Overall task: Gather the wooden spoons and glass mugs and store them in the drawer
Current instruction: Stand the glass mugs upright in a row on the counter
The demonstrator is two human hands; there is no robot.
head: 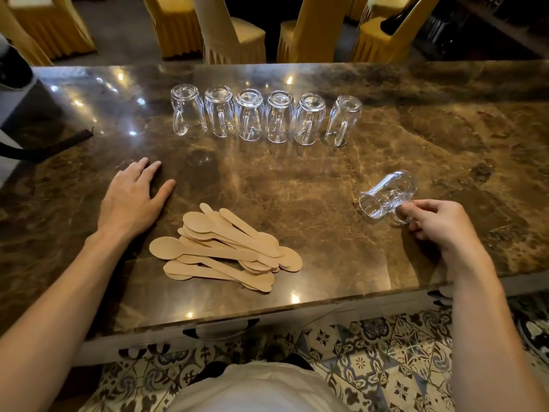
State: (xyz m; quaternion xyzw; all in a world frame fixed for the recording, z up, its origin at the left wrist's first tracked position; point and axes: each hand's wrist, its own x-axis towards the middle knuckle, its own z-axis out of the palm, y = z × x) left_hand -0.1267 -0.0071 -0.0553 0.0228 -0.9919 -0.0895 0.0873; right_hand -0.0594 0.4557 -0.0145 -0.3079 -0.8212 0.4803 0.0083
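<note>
A glossy brown marbled stone desk point(326, 185) carried everything. Toward twelve o'clock stood a row of six clear glass mugs with handles point(261, 117), all upside down, side by side and near one another, the one at the right end set a little apart from the rest. At about three o'clock the right hand point(439, 221) had its grip closed on the handle of a seventh clear glass mug point(386, 193), which was tilted over on its side, its thick base pointing toward the middle of the desk; whether it touched the surface could not be told. At six o'clock, close to the near edge, lay a loose pile of flat pale wooden spoons point(225, 248), overlapping one another with bowls pointing both ways. The left hand point(133, 197) rested palm-down on the desk at about nine o'clock, just beyond the pile, its grip wide and holding nothing, the fingers spread. Below the desk's near edge showed a white drawer front with a dark curved handle point(221, 330), shut. Beyond the far edge stood chairs in yellow fabric covers point(234, 34).
</note>
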